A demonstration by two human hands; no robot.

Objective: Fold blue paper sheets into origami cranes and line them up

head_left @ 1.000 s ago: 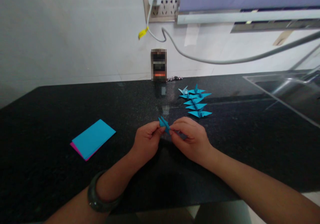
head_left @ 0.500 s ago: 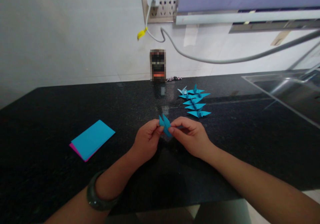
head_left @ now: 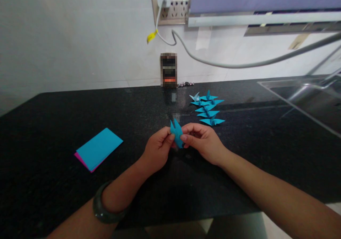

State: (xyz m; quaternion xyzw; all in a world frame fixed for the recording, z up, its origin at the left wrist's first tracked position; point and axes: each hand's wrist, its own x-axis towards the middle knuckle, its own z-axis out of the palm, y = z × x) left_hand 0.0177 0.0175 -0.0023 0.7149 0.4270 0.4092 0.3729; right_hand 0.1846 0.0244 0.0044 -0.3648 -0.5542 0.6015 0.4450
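Between my two hands is a piece of folded blue origami paper (head_left: 177, 135), its two narrow points facing away from me. My left hand (head_left: 159, 147) pinches its left edge between thumb and fingers. From the other side my right hand (head_left: 202, 141) grips the right edge, thumb on top. Several folded blue paper cranes (head_left: 212, 121) sit in a cluster beyond my right hand, with one paler crane (head_left: 195, 97) at the back. Off to the left lies a stack of blue paper sheets (head_left: 99, 148), a pink sheet (head_left: 81, 161) showing beneath it.
A dark stone countertop (head_left: 66, 114) runs up to the white wall. Against the wall stands a blurred-out phone-like object (head_left: 168, 70) beside a beaded strand (head_left: 185, 84). A grey cable (head_left: 234, 66) hangs from the wall socket (head_left: 172, 9). The sink (head_left: 314, 97) is at the right.
The folded paper stands slightly more upright, with more of its face showing. My right hand has shifted a little around its edge, while the cranes and sheets have stayed put.
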